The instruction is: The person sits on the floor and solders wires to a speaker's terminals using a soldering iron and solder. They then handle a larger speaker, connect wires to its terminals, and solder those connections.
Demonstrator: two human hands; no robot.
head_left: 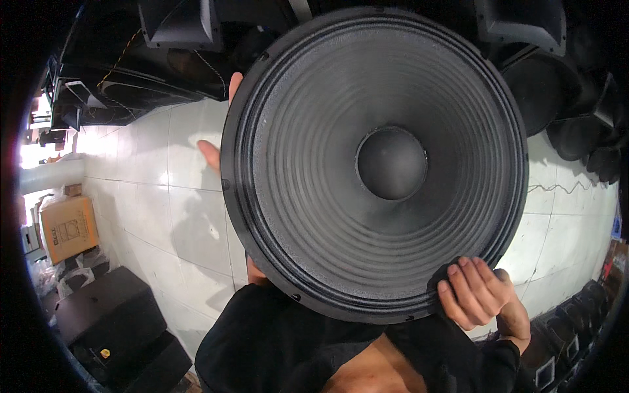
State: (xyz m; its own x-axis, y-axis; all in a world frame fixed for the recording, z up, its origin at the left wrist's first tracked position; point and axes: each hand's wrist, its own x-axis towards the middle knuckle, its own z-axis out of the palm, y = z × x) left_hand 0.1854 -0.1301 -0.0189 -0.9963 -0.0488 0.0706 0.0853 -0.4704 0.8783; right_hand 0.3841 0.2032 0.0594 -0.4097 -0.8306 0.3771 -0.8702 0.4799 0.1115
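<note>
A large round black loudspeaker driver [308,177] fills the middle of the view, its ribbed cone and central dust cap facing me. My right hand [475,293] grips its rim at the lower right, fingers curled over the front edge. Behind the driver's left side is my left hand [209,155]; only a thumb and a fingertip show past the rim, spread apart. The palm is hidden, but the hand supports the driver from behind. The driver's back cannot be seen.
Black speaker cabinets [157,69] with loose wires stand at the far left. More round black speakers [534,95] are at the right. A cardboard box [69,227] and a black cabinet [108,308] sit at the left on the white tiled floor [141,216]. Several black units [557,340] line the lower right.
</note>
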